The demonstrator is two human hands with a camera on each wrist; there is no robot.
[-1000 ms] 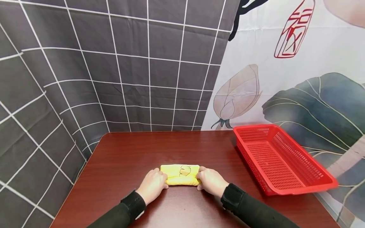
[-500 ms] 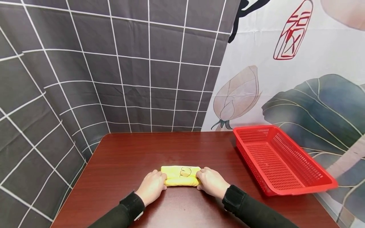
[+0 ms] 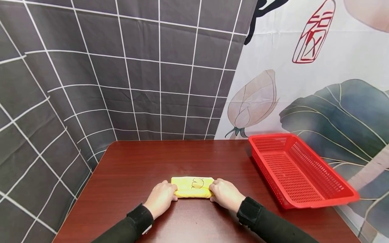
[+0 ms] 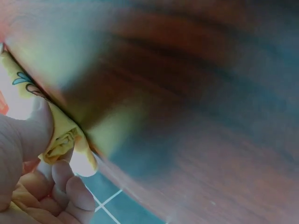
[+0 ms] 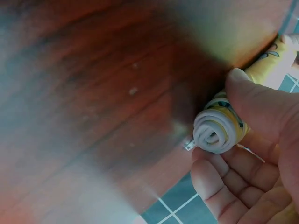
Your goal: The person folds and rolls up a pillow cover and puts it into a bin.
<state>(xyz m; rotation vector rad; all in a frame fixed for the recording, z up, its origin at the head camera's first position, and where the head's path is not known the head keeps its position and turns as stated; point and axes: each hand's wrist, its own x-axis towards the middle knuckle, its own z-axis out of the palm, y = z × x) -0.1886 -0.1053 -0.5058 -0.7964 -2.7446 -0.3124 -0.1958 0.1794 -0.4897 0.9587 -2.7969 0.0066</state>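
Both hands (image 3: 194, 195) grip rolled towel (image 3: 192, 187).

Rolled yellow cloth (image 3: 192, 187): soft matt fabric with a printed pattern; the right wrist view shows its end (image 5: 216, 132) as a spiral with a white inner layer. Counter (image 3: 152, 162): dark red-brown wood grain, smooth, slightly glossy. Red basket (image 3: 299, 170): hard plastic, perforated mesh walls and floor, light sheen. Backdrop (image 3: 121, 67): grey gridded sheet, matt, slightly creased. Sleeves (image 3: 273, 226): black matt knit, ribbed cuffs.
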